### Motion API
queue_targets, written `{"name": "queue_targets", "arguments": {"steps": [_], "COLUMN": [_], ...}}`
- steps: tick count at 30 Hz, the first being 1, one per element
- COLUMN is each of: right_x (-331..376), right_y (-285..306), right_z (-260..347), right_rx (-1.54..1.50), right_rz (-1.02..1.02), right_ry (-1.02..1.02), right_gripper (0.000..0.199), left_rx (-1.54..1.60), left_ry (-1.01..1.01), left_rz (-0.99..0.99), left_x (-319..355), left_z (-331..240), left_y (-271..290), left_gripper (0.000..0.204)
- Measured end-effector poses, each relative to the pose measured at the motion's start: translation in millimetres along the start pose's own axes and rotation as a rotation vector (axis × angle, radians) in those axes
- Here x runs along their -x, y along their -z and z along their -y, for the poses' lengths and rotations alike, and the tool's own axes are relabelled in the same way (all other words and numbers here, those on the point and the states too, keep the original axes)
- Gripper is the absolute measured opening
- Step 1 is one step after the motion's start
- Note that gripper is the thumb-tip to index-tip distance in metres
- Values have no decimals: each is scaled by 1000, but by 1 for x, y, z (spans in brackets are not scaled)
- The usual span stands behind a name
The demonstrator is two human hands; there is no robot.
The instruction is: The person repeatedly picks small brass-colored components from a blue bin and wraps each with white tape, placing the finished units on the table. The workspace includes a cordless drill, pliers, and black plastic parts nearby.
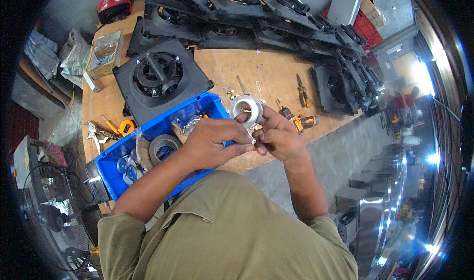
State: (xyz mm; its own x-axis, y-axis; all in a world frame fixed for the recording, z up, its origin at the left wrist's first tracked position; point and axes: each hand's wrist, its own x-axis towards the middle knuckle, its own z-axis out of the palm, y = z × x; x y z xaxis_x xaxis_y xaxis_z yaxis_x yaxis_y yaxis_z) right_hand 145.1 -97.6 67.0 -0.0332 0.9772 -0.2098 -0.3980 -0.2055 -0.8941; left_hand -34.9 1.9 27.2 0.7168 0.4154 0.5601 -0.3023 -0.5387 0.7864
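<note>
My right hand is closed around a roll of white tape with a hollow core, its fingers behind and beside the ring. Close by on the left, my left hand pinches thumb against fingers at something small and pale; the fingertips hide most of it. The two hands nearly meet above the front edge of the wooden table. Under my left forearm stands a blue bin holding a grey roll, blue spools and small packets. Small brass fittings lie just beyond the tape.
A black square burner-like unit sits behind the bin; several similar ones are stacked along the back. Pliers and a power screwdriver lie to the right. At left are a tape measure, a box of hardware and a fan.
</note>
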Motion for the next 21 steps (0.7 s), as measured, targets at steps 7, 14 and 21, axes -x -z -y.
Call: {"name": "queue_targets", "arguments": {"steps": [7,14,21], "right_x": [9,24,20], "right_y": [1,-16,-26], "right_z": [-11,-12,-14], "right_rx": [271,493,706], "right_rz": [55,-48,-246], "right_ry": [-23,5,84], "right_gripper": [67,60,40], "left_rx": [79,236,288], "left_ry": [24,165,281], "left_rz": [-54,-143,-139], "left_x": [-2,1,2], "left_z": [0,4,2], "left_y": [0,1,-2], "left_gripper": [15,17,18]}}
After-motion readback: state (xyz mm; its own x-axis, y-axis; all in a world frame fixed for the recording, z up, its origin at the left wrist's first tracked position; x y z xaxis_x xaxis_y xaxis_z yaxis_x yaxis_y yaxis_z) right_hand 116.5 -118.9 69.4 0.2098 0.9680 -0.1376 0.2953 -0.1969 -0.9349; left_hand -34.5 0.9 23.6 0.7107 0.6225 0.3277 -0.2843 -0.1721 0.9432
